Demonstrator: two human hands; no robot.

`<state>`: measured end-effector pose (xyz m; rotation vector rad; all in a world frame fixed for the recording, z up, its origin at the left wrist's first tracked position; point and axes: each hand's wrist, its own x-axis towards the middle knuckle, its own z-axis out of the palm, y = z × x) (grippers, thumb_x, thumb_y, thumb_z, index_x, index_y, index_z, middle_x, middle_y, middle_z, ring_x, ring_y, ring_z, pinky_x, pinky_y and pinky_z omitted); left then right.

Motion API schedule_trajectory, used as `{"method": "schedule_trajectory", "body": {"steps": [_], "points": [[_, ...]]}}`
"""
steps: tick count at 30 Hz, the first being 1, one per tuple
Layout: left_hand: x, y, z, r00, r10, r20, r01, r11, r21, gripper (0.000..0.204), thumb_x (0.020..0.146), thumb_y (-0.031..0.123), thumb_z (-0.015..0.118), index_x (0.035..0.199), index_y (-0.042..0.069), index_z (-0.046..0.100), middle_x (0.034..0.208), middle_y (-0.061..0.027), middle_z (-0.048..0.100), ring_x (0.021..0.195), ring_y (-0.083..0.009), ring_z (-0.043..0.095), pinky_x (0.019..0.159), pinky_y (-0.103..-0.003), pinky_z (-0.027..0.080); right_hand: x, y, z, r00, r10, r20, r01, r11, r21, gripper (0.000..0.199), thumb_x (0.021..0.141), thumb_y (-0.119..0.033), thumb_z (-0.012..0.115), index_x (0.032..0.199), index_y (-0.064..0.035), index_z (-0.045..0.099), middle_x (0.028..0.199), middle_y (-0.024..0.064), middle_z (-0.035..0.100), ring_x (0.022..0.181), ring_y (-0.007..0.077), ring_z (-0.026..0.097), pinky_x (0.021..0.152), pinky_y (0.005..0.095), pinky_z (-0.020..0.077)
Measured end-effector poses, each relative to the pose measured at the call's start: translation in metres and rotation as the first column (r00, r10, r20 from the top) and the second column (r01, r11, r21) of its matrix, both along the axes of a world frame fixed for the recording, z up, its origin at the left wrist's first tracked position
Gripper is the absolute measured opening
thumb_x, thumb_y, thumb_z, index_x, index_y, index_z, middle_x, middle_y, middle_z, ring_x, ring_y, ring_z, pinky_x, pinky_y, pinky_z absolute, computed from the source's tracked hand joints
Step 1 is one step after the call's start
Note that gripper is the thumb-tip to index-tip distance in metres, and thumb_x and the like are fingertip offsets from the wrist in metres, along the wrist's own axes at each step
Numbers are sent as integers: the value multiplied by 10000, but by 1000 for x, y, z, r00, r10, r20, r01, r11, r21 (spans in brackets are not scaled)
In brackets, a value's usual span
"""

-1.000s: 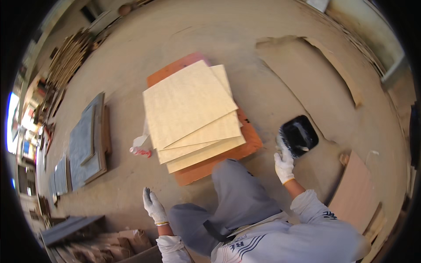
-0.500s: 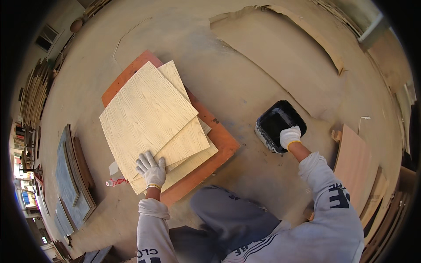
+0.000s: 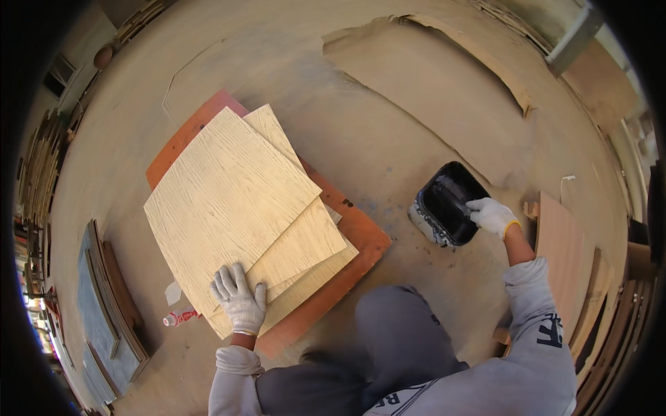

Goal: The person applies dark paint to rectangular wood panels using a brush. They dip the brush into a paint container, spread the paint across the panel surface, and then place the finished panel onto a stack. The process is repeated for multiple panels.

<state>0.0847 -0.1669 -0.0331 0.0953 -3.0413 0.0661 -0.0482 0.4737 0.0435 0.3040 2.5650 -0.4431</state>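
Note:
My left hand (image 3: 240,299), in a whitish work glove, lies flat with fingers spread on the near edge of a cream wood-grain board (image 3: 225,197). That board tops a fanned stack of similar boards (image 3: 305,239), which rests on a larger orange-red sheet (image 3: 371,244) on the floor. To the right stands a square black bucket (image 3: 454,201) with pale smears down its side. My right hand (image 3: 492,215), gloved too, is at the bucket's right rim with its fingers curled and pointing inward. Whatever those fingers hold is hidden.
A large brown sheet (image 3: 430,90) with a curled edge lies at the far right. Blue-grey boards (image 3: 104,305) are stacked on the left. By the boards' near left corner lies a red-and-white bottle (image 3: 180,317). A pinkish panel (image 3: 557,256) stands at the right.
My right hand has drawn back from inside the bucket to its right rim. My left hand stays flat on the top board. The whole view has shifted slightly.

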Motion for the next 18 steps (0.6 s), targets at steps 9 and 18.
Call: {"method": "schedule_trajectory", "body": {"steps": [9, 18], "points": [[4, -2, -6, 997, -54, -48, 53, 998, -22, 840, 1028, 438, 618, 1682, 0, 323, 1721, -328, 285, 1601, -539, 227, 1311, -652, 116, 46, -15, -19, 807, -582, 100, 560, 699, -445, 421, 1013, -253, 663, 1410, -131, 735, 874, -49, 686, 715, 74, 599, 577, 274, 435], [-1, -22, -11, 989, 79, -127, -59, 986, 154, 689, 1005, 411, 658, 1576, 52, 520, 1648, -246, 461, 1543, -488, 378, 1288, -645, 219, 65, 19, -50, 761, -645, 69, 549, 583, -599, 384, 1050, -192, 628, 1402, -67, 713, 854, -27, 687, 678, 105, 560, 550, 280, 411]]}}
